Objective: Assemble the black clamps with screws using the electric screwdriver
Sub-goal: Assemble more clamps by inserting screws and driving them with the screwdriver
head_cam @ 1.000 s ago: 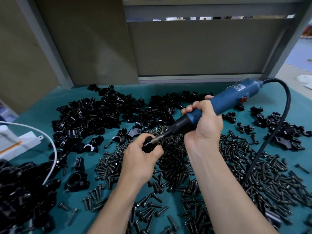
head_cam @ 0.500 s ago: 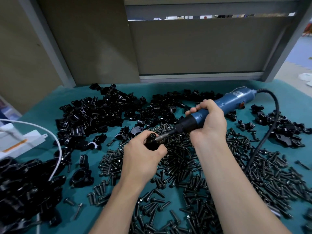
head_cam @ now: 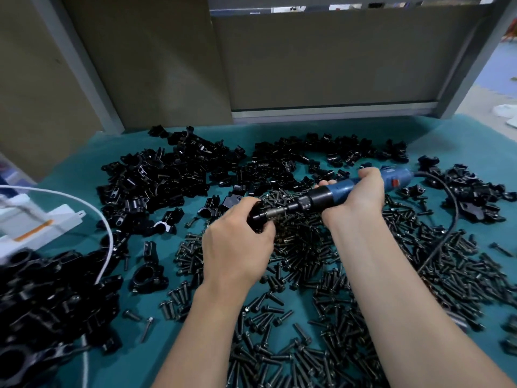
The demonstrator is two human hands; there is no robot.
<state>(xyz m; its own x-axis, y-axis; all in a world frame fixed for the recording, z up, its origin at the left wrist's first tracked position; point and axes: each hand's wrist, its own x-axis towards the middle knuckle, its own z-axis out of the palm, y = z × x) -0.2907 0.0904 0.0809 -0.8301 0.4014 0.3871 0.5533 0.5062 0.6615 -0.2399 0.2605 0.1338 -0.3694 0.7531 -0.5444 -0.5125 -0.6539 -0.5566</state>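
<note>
Left hand (head_cam: 237, 245): fingers curled round 1 black clamp (head_cam: 256, 217), above worktop (head_cam: 461, 141) centre. Right hand (head_cam: 361, 197): wrapped round electric screwdriver (head_cam: 335, 193), bit against clamp. Loose screws (head_cam: 307, 247) beneath.

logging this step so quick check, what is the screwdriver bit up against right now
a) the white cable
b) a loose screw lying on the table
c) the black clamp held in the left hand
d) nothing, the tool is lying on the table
c: the right hand grips the electric screwdriver, and its bit meets the black clamp that the left hand holds.
</note>
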